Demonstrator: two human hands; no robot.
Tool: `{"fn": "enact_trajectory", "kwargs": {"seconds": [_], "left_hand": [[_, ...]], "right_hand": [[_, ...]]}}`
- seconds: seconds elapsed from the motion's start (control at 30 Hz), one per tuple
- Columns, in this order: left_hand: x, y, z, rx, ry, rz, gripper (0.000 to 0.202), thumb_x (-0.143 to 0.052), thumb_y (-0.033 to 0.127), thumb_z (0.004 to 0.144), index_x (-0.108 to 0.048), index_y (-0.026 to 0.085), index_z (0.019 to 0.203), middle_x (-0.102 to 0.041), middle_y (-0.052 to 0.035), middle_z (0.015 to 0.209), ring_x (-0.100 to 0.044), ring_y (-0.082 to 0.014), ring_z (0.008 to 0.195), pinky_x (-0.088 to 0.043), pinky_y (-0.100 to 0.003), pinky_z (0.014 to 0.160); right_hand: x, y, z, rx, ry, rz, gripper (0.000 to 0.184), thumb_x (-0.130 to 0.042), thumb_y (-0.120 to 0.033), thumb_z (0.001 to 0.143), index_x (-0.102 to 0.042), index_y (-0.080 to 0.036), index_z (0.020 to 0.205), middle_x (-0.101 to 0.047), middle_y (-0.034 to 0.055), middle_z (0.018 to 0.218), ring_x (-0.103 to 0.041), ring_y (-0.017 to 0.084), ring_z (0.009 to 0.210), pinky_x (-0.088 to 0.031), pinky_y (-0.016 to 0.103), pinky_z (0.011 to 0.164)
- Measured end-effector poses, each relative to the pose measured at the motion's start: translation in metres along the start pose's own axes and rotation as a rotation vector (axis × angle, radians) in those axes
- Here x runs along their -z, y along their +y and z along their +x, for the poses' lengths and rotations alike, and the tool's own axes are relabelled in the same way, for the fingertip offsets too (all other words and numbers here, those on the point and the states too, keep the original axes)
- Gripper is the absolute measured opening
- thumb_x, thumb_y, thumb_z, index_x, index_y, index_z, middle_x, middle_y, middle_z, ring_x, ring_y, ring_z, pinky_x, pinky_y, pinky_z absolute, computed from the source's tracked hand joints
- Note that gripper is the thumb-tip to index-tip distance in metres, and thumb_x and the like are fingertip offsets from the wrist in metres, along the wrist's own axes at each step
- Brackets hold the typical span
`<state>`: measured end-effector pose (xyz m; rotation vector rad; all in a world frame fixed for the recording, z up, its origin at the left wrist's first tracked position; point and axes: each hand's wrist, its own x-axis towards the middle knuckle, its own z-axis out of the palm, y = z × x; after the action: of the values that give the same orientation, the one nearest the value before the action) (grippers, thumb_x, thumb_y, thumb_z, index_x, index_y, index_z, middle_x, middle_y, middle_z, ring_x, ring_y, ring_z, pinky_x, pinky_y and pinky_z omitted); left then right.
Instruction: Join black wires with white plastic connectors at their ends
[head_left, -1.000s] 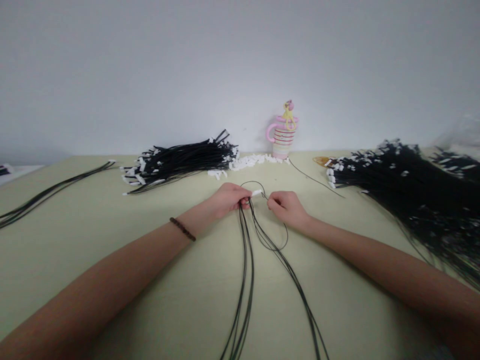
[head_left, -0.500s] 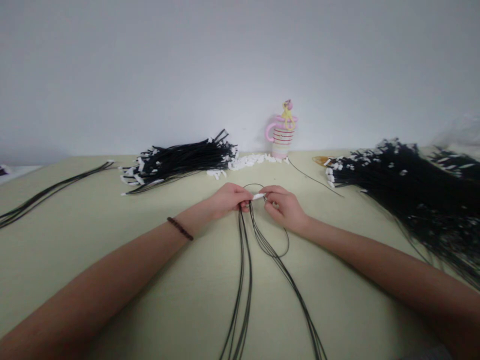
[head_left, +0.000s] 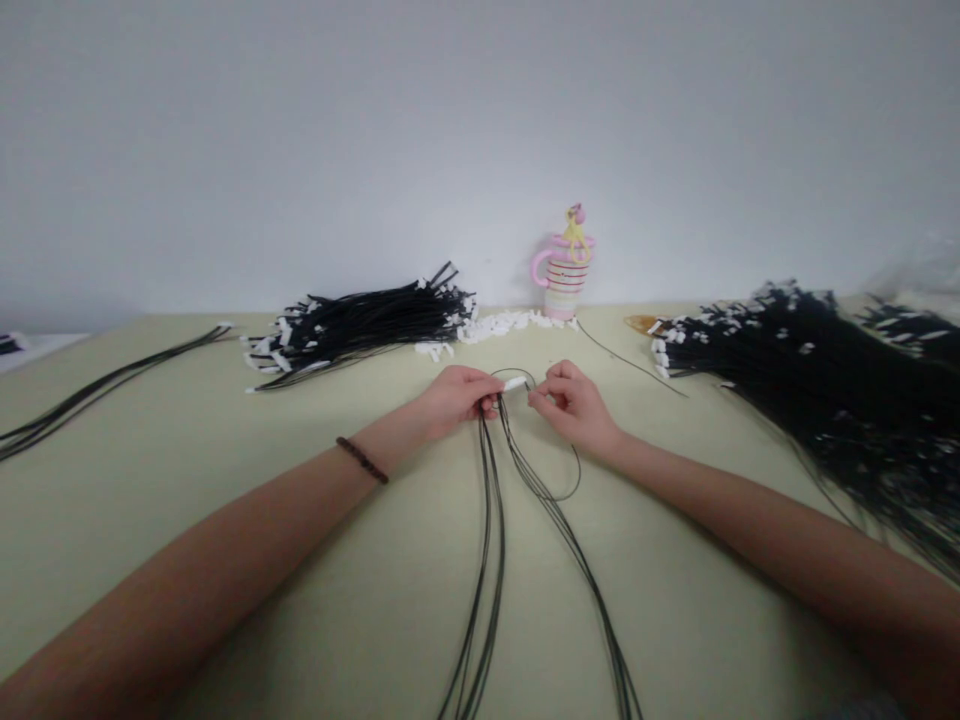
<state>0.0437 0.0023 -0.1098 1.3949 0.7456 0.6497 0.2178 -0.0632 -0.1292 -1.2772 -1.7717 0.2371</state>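
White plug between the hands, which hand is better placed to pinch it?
Probably the right hand: its free fingers are beside the white plug, while the left hand is clenched on the black wires.

A pink-striped mug point(head_left: 564, 275) stands by the wall point(head_left: 480, 120) at the back of the desk point(head_left: 112, 520), beside loose white connectors point(head_left: 502, 323). A bundle of white-tipped black wires point(head_left: 367, 325) lies to its left, a larger heap point(head_left: 810, 380) to its right, and 2 or more thin black wires point(head_left: 97, 395) far left.
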Motion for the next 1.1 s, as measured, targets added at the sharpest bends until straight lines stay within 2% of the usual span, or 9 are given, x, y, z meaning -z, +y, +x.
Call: {"fn": "enact_trajectory", "kwargs": {"seconds": [0.1, 0.2, 0.37, 0.47, 0.6, 0.7, 0.8, 0.97, 1.1], "left_hand": [[0.005, 0.006, 0.001, -0.026, 0.023, -0.037, 0.015, -0.063, 0.022, 0.066, -0.056, 0.009, 0.062, -0.047, 0.0012, 0.051, -0.045, -0.0060, 0.047, -0.040, -0.020, 0.048], [0.012, 0.018, 0.003, -0.062, 0.064, -0.110, 0.013, -0.063, 0.018, 0.066, -0.055, 0.009, 0.060, -0.047, 0.0012, 0.051, -0.045, -0.0055, 0.046, -0.040, -0.019, 0.047], [0.020, 0.047, -0.001, -0.059, 0.064, -0.328, 0.005, -0.057, 0.010, 0.068, -0.055, 0.008, 0.064, -0.053, -0.0015, 0.062, -0.041, -0.0011, 0.043, -0.041, -0.016, 0.049], [0.017, 0.059, -0.011, -0.092, -0.026, -0.397, 0.006, -0.056, 0.011, 0.070, -0.055, 0.008, 0.065, -0.055, -0.0013, 0.065, -0.037, 0.0016, 0.040, -0.039, -0.012, 0.047], [0.009, 0.059, -0.022, -0.131, -0.168, -0.284, 0.012, -0.060, 0.016, 0.069, -0.054, 0.009, 0.061, -0.052, 0.0008, 0.058, -0.031, 0.0023, 0.037, -0.033, -0.010, 0.040], [0.004, 0.048, -0.022, -0.095, -0.296, -0.129, 0.016, -0.060, 0.022, 0.071, -0.058, 0.008, 0.064, -0.044, 0.0038, 0.048, -0.034, -0.0003, 0.038, -0.043, -0.017, 0.049], [0.001, 0.033, -0.017, -0.028, -0.354, -0.098, 0.017, -0.060, 0.024, 0.072, -0.061, 0.008, 0.067, -0.040, 0.0057, 0.044, -0.038, -0.0028, 0.042, -0.050, -0.030, 0.066], [-0.006, 0.014, -0.013, 0.032, -0.317, -0.202, 0.016, -0.062, 0.024, 0.069, -0.061, 0.009, 0.063, -0.041, 0.0065, 0.043, -0.035, -0.0015, 0.041, -0.046, -0.037, 0.081], [-0.011, 0.008, -0.011, 0.018, -0.261, -0.162, 0.016, -0.063, 0.023, 0.068, -0.060, 0.010, 0.059, -0.042, 0.0053, 0.044, -0.038, -0.0029, 0.043, -0.045, -0.034, 0.081]], "right_hand": [[0.009, 0.008, 0.008, -0.244, -0.280, 0.283, 0.025, -0.056, -0.035, 0.073, -0.062, -0.011, 0.071, -0.040, -0.0029, 0.050, -0.031, 0.005, 0.044, -0.022, 0.019, 0.042], [0.025, 0.016, 0.015, -0.338, -0.590, 0.548, 0.023, -0.059, -0.032, 0.071, -0.061, -0.009, 0.076, -0.036, -0.0062, 0.043, -0.024, 0.003, 0.038, -0.014, 0.018, 0.039], [0.041, 0.020, 0.017, -0.356, -0.856, 0.723, 0.021, -0.059, -0.027, 0.073, -0.062, -0.007, 0.081, -0.050, -0.0027, 0.046, -0.035, 0.002, 0.037, -0.021, 0.015, 0.037], [0.038, 0.020, 0.017, -0.420, -0.815, 0.762, 0.020, -0.061, -0.026, 0.072, -0.061, -0.009, 0.084, -0.063, 0.0053, 0.069, -0.052, 0.005, 0.048, -0.033, 0.013, 0.041], [0.029, 0.026, 0.017, -0.547, -0.579, 0.949, 0.014, -0.062, -0.016, 0.071, -0.059, -0.012, 0.084, -0.065, 0.0068, 0.085, -0.063, 0.012, 0.072, -0.048, 0.018, 0.058], [0.027, 0.033, 0.019, -0.619, -0.368, 1.112, 0.018, -0.054, -0.007, 0.072, -0.058, -0.012, 0.089, -0.065, 0.0076, 0.089, -0.062, 0.014, 0.083, -0.049, 0.024, 0.074], [0.030, 0.037, 0.024, -0.661, -0.213, 1.248, 0.025, -0.041, -0.013, 0.077, -0.058, -0.007, 0.094, -0.064, 0.0131, 0.094, -0.060, 0.018, 0.089, -0.048, 0.030, 0.081], [0.034, 0.034, 0.029, -0.655, -0.254, 1.246, 0.045, -0.028, -0.034, 0.083, -0.057, -0.003, 0.097, -0.058, 0.0196, 0.104, -0.058, 0.021, 0.092, -0.045, 0.035, 0.084], [0.027, 0.030, 0.028, -0.548, -0.272, 0.834, 0.044, -0.027, -0.042, 0.085, -0.055, -0.012, 0.103, -0.055, 0.0135, 0.112, -0.052, 0.019, 0.100, -0.041, 0.035, 0.087]]}}
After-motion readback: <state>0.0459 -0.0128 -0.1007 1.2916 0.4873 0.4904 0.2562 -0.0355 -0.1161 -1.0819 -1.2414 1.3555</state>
